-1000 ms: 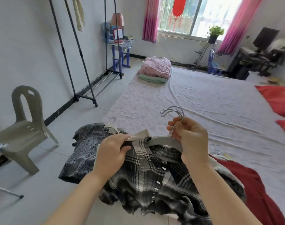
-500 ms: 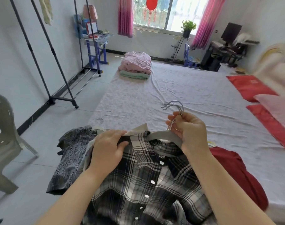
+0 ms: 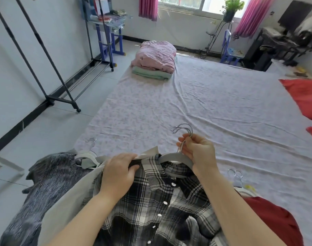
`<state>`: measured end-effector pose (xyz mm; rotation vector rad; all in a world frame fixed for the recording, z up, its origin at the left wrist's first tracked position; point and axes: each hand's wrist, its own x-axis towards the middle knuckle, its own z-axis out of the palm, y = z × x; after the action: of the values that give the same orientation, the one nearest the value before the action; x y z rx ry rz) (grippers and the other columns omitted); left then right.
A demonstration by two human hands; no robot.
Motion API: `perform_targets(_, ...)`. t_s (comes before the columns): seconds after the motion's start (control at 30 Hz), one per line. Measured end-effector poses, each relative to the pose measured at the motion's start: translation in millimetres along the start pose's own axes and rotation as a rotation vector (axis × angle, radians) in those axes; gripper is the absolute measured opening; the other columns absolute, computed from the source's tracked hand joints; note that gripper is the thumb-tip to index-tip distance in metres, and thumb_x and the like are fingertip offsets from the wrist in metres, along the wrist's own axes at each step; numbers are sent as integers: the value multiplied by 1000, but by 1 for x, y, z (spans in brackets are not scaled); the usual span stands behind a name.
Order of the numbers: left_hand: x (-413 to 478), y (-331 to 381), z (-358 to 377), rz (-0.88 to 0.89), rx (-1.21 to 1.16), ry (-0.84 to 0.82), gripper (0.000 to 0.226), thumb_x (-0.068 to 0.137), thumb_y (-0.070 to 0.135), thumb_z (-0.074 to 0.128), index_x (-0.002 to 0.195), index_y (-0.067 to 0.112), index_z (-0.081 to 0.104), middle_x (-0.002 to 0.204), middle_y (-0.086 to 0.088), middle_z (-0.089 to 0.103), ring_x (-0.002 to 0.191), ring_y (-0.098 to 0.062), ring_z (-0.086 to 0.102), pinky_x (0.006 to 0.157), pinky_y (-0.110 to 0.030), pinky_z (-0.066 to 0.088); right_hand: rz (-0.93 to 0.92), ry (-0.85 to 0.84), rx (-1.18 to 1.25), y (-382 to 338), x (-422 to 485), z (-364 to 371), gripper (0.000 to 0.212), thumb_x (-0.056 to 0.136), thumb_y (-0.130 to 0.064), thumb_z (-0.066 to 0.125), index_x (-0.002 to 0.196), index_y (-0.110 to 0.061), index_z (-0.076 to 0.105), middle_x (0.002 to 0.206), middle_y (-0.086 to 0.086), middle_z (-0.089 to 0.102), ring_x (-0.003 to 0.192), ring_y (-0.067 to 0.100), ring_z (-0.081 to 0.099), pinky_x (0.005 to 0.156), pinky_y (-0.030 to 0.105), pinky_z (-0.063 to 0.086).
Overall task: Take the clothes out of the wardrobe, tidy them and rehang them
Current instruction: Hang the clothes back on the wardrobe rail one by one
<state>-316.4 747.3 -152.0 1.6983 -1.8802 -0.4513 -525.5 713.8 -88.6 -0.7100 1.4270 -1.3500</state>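
A black-and-white plaid shirt [image 3: 162, 206] lies spread on the near end of the bed [image 3: 204, 110], on a grey hanger [image 3: 174, 157]. My left hand [image 3: 118, 173] grips the shirt's left shoulder by the collar. My right hand [image 3: 198, 153] pinches the metal hooks [image 3: 184, 129] of the hangers above the collar. A grey knitted garment [image 3: 45, 185] on a white hanger [image 3: 87, 156] lies to the left, a pale grey garment [image 3: 68, 201] under the plaid shirt, a dark red garment [image 3: 275, 219] to the right.
A black rolling clothes rack [image 3: 50, 68] stands by the left wall. Folded pink and green bedding [image 3: 155, 61] sits at the bed's far end. Red pillows [image 3: 306, 96] lie at the right. More hanger hooks [image 3: 236, 174] lie beside my right forearm. A blue desk [image 3: 109, 29] is behind the rack.
My view has shifted to the right and nearer the bed; the chair at left has left the frame. Both hands keep their holds on the plaid shirt and the hanger hooks.
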Motion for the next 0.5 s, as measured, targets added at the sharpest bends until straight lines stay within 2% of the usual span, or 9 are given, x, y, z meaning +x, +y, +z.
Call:
perform_targets(0.17,68,-26,72,-120,59,-105,31,84,19,63,115,15,62,114,-2,64,109,-22,54,99,-40,37,111,-21,-9,47,102,-1,20,92,2,50,81,-7,65,74,4,68,67,15,68,64,24,58)
perform_targets(0.33,99,-55,124,-108,140,-252,41,86,23,59,126,18,51,128,1,54,120,-18,45,104,-32,29,199,8,-22,98,165,-5,20,93,0,50,86,-8,66,76,2,68,68,14,68,64,23,57)
perform_targets(0.4,102,-64,142,-118,199,-345,49,88,26,57,133,20,41,138,2,44,129,-17,36,108,-32,26,242,45,-105,120,187,-8,18,93,-3,50,102,-4,66,87,2,67,78,16,65,74,29,55)
perform_targets(0.5,97,-73,162,-209,230,-450,57,89,27,56,140,19,32,145,0,34,133,-19,29,111,-34,25,309,35,-450,152,209,-14,36,94,-13,49,129,-7,50,120,11,59,102,24,56,92,41,46)
